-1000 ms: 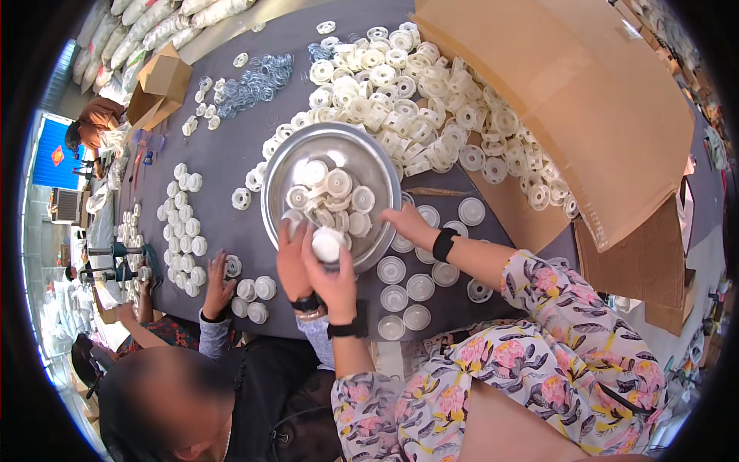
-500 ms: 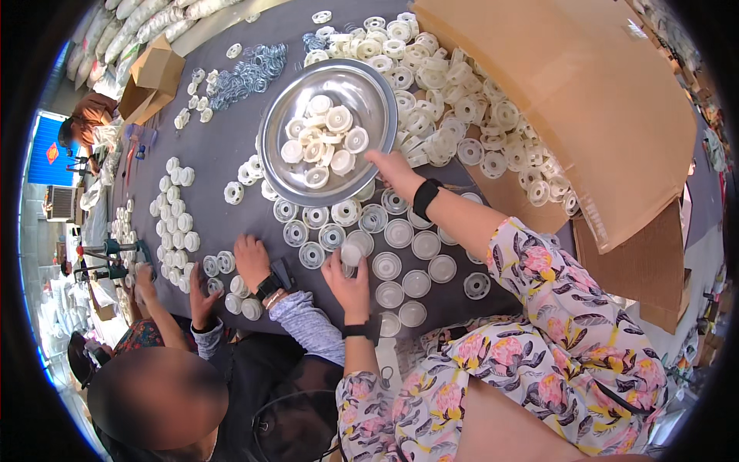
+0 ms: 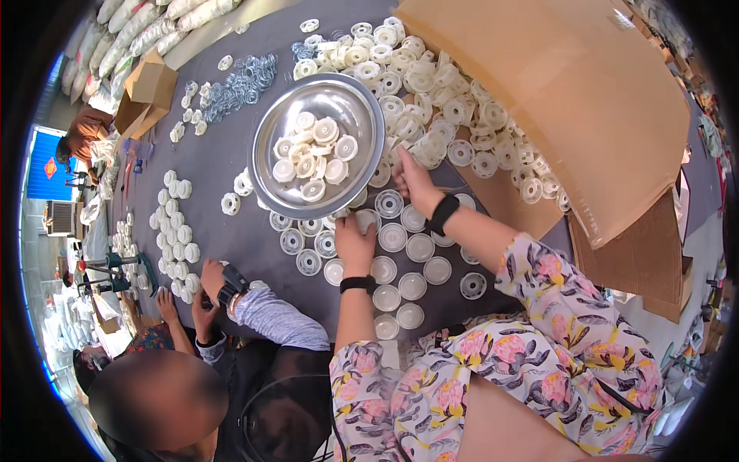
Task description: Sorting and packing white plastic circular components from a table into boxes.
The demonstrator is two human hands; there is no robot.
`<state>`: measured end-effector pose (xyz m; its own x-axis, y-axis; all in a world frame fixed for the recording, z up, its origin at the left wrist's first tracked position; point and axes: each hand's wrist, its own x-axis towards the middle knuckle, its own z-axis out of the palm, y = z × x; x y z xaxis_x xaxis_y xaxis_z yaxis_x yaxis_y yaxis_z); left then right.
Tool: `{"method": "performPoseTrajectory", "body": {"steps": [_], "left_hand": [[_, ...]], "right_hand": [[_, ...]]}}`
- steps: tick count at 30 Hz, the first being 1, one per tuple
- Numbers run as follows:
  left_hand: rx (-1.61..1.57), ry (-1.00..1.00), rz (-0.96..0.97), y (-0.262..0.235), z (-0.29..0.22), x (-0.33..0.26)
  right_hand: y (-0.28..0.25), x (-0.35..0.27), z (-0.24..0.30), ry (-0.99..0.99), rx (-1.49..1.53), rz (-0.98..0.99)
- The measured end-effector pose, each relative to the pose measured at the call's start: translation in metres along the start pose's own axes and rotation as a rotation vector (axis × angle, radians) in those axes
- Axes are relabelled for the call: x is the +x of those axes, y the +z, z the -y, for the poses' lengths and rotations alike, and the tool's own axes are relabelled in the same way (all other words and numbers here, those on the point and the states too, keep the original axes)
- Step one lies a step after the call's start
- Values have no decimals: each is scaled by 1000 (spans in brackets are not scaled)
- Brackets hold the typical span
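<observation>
A round steel tray (image 3: 265, 165) holds a small heap of cream plastic caps (image 3: 325, 131) and sits over the upper rows of parts. My right hand (image 3: 417, 183) is open just right of its rim, fingers stretched out and nothing in them. Below the tray's lower edge, my left hand (image 3: 354, 245) has its fingers closed round a white plastic cap (image 3: 369, 219), which they partly hide. Around and below this hand, white round plastic discs (image 3: 392, 237) lie in rows on the dark cloth. Some discs (image 3: 309, 262) show grey rings inside.
A big pile of white plastic rings (image 3: 431, 85) spills from a cardboard box (image 3: 554, 100) at the right. Metal springs (image 3: 242, 85) lie far left, nearer than an open carton (image 3: 146, 88). A co-worker's hands (image 3: 209, 289) work at the left beside grouped white parts (image 3: 175, 231).
My right hand has let go of the tray's rim and drawn away. The tray sits slightly lower. My left hand has moved up toward the tray's lower edge. The co-worker's hands moved left.
</observation>
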<state>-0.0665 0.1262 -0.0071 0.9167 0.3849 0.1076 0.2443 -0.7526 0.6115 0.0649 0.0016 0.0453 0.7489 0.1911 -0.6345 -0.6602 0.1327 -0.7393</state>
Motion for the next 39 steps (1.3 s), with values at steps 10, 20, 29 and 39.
{"method": "performPoseTrajectory", "body": {"steps": [10, 20, 29, 39], "left_hand": [[110, 156, 53, 9, 3, 6], [270, 154, 182, -6, -5, -16], [290, 81, 324, 9, -6, -15], [-154, 214, 86, -11, -36, -7]], "right_hand": [[-83, -47, -59, -1, -119, 20], [-142, -49, -46, -194, -359, -128], [-157, -52, -63, -96, -288, -77], [-205, -20, -87, -386, -553, -346]]}}
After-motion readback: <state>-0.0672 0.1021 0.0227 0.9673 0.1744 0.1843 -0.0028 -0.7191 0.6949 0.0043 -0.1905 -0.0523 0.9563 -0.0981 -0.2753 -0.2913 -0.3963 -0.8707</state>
